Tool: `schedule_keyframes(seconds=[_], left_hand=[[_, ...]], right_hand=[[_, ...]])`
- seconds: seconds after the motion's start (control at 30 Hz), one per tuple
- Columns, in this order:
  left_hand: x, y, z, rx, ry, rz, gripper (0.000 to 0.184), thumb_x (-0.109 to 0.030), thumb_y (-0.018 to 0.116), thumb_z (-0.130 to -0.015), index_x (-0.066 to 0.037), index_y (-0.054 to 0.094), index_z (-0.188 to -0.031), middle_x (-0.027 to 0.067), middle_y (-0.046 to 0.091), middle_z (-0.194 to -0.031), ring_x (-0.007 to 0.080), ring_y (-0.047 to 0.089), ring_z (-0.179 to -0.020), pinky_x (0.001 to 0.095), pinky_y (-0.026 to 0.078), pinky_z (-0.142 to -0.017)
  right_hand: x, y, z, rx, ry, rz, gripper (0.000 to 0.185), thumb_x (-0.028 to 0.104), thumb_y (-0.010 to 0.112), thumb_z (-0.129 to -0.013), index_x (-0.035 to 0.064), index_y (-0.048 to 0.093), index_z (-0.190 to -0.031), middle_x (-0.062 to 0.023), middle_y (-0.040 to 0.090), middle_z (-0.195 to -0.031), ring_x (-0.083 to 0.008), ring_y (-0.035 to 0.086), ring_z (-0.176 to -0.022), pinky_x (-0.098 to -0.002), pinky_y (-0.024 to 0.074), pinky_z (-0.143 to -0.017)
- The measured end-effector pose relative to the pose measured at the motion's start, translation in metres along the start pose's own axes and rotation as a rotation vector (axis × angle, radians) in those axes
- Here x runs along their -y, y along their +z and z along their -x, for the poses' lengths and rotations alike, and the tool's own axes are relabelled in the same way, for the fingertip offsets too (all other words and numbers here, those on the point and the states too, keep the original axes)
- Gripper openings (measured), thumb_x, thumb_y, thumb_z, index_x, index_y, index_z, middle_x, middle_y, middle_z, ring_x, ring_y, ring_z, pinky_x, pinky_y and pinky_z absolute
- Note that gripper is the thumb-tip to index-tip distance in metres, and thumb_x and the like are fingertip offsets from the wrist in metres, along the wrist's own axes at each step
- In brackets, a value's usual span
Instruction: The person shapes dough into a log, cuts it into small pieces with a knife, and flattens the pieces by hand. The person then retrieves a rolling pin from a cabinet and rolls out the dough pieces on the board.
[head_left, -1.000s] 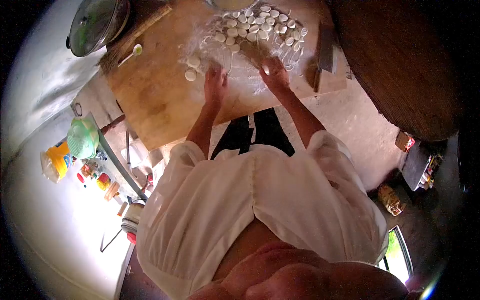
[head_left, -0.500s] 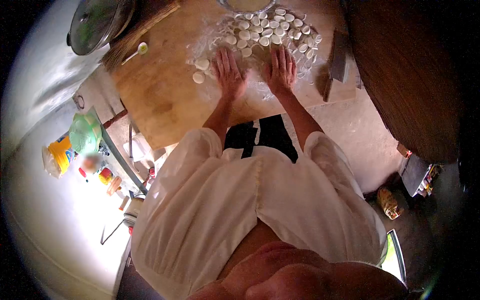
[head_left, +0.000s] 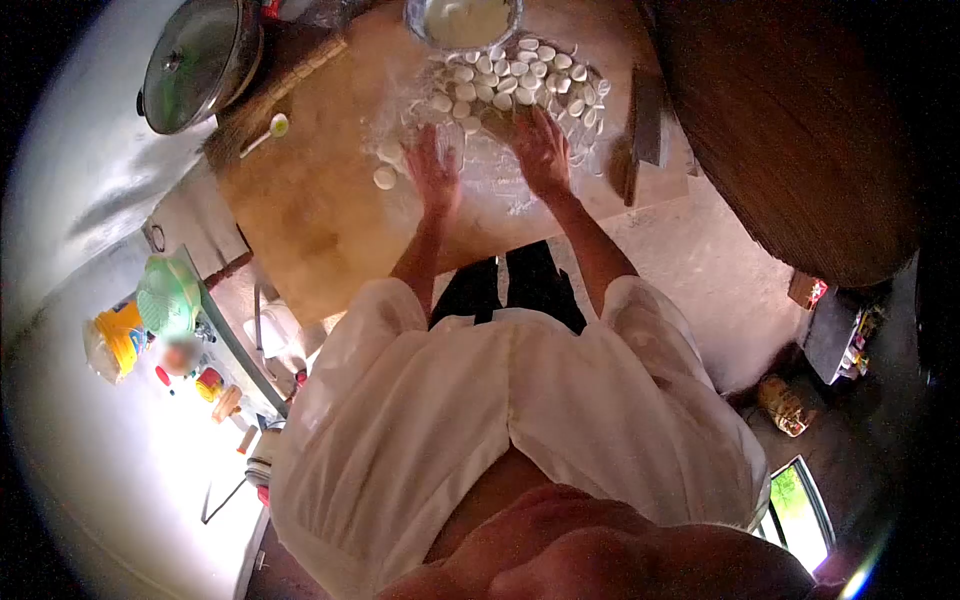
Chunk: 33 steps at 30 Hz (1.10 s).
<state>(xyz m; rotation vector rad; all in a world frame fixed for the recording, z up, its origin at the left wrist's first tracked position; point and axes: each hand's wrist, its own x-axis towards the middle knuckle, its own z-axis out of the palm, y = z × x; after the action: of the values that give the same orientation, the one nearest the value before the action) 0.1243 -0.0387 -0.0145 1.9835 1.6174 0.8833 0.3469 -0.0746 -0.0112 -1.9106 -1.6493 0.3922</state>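
Several small round pieces of white dough [head_left: 503, 101] lie in a cluster on the floured wooden board [head_left: 310, 190]. My left hand [head_left: 434, 172] is low over the board at the cluster's left edge. Its fingers are stretched out and slightly blurred, with nothing seen in them. A flat dough disc [head_left: 384, 178] rests just left of that hand. My right hand [head_left: 542, 155] reaches to the near edge of the cluster, fingers extended and palm down, its fingertips beside the closest pieces. Whether the palms press on any dough is hidden.
Beyond the cluster stands a bowl [head_left: 466, 24] of pale flour. A spoon [head_left: 265, 135] lies at the board's left, near a broom-like bundle and a lidded pan [head_left: 192, 66]. Dark wooden strips [head_left: 640, 130] sit at the right. Further left are a green basket [head_left: 168, 298] and a yellow tub [head_left: 120, 338].
My left hand has slid slightly toward me and left across the board. My right hand's fingers have turned a little leftward. The view has shifted, showing more of the bowl.
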Motion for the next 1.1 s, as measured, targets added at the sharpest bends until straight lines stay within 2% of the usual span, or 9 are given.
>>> schedule_keyframes(seconds=[0.1, 0.17, 0.3, 0.37, 0.53, 0.6, 0.8, 0.97, 1.1], left_hand=[[0.009, -0.019, 0.001, 0.032, -0.271, 0.439, 0.042, -0.018, 0.055, -0.096, -0.008, 0.054, -0.137, 0.0166, 0.053, -0.139, 0.0345, 0.047, -0.13, 0.0511, 0.032, -0.11], [0.001, -0.033, 0.009, 0.026, 0.156, 0.112, 0.04, -0.015, 0.06, -0.093, -0.01, 0.057, -0.133, 0.0126, 0.053, -0.14, 0.0336, 0.049, -0.129, 0.0515, 0.033, -0.111], [0.016, -0.044, 0.048, 0.317, 0.446, -0.153, 0.039, -0.014, 0.064, -0.089, -0.014, 0.062, -0.128, 0.0048, 0.054, -0.141, 0.0309, 0.048, -0.132, 0.0586, 0.025, -0.116], [0.023, -0.066, 0.044, 0.311, 0.37, -0.242, 0.04, -0.013, 0.067, -0.087, -0.016, 0.062, -0.127, 0.0049, 0.054, -0.141, 0.0302, 0.046, -0.134, 0.062, 0.02, -0.116], [0.047, -0.074, 0.004, -0.045, 0.293, -0.138, 0.039, -0.009, 0.07, -0.085, -0.011, 0.063, -0.123, 0.0138, 0.057, -0.131, 0.035, 0.054, -0.123, 0.0491, 0.045, -0.102], [0.024, -0.055, -0.032, -0.03, 0.213, -0.099, 0.037, -0.009, 0.07, -0.085, -0.008, 0.063, -0.122, 0.0171, 0.057, -0.126, 0.0378, 0.057, -0.116, 0.0429, 0.052, -0.091], [0.006, -0.012, -0.093, 0.247, 0.235, 0.001, 0.035, -0.02, 0.065, -0.09, -0.006, 0.06, -0.122, 0.0216, 0.057, -0.125, 0.0421, 0.053, -0.117, 0.0491, 0.044, -0.102], [0.003, -0.011, -0.035, 0.132, 0.378, -0.114, 0.036, -0.02, 0.064, -0.091, -0.005, 0.058, -0.123, 0.0226, 0.058, -0.121, 0.041, 0.053, -0.115, 0.0477, 0.046, -0.099], [-0.016, -0.031, -0.001, 0.275, 0.031, -0.042, 0.038, -0.024, 0.071, -0.089, -0.005, 0.057, -0.119, 0.0193, 0.059, -0.117, 0.0399, 0.056, -0.112, 0.0482, 0.048, -0.093]], right_hand=[[-0.008, -0.014, 0.0, -0.25, 0.227, -0.452, 0.033, 0.021, 0.06, -0.097, 0.0008, 0.059, -0.124, -0.0185, 0.064, -0.119, -0.0361, 0.063, -0.106, -0.042, 0.0498, -0.092], [-0.008, -0.039, 0.015, -0.269, 0.29, -0.168, 0.028, 0.019, 0.061, -0.097, 0.0007, 0.06, -0.118, -0.018, 0.066, -0.109, -0.0323, 0.065, -0.097, -0.042, 0.0509, -0.085], [-0.052, 0.032, 0.07, -0.42, 0.075, -0.023, 0.014, 0.012, 0.061, -0.093, 0.0037, 0.062, -0.104, -0.0182, 0.064, -0.099, -0.0343, 0.063, -0.088, -0.0428, 0.0514, -0.077], [-0.037, 0.049, 0.074, -0.359, 0.034, -0.112, 0.01, -0.001, 0.065, -0.084, 0.0038, 0.065, -0.092, -0.0174, 0.063, -0.084, -0.0355, 0.062, -0.078, -0.044, 0.0516, -0.069], [0.061, 0.029, 0.026, 0.026, 0.22, -0.282, 0.017, 0.01, 0.072, -0.083, 0.0083, 0.066, -0.098, -0.0157, 0.066, -0.093, -0.0361, 0.065, -0.084, -0.0434, 0.0538, -0.072], [0.087, 0.014, -0.007, -0.031, 0.209, -0.244, 0.023, 0.017, 0.075, -0.082, 0.0105, 0.066, -0.102, -0.0142, 0.065, -0.095, -0.0355, 0.066, -0.085, -0.044, 0.0544, -0.073], [0.082, 0.027, -0.035, -0.033, 0.145, -0.117, 0.04, 0.032, 0.078, -0.08, 0.0168, 0.064, -0.115, -0.0106, 0.062, -0.106, -0.0337, 0.066, -0.093, -0.0466, 0.0552, -0.079], [0.011, 0.004, 0.01, -0.035, 0.04, -0.062, 0.041, 0.03, 0.078, -0.081, 0.015, 0.064, -0.117, -0.0107, 0.06, -0.112, -0.0333, 0.064, -0.097, -0.0458, 0.0552, -0.079], [-0.012, -0.02, 0.038, 0.038, 0.09, -0.004, 0.04, 0.018, 0.078, -0.08, 0.0114, 0.063, -0.117, -0.011, 0.059, -0.11, -0.0332, 0.064, -0.093, -0.042, 0.056, -0.076]])
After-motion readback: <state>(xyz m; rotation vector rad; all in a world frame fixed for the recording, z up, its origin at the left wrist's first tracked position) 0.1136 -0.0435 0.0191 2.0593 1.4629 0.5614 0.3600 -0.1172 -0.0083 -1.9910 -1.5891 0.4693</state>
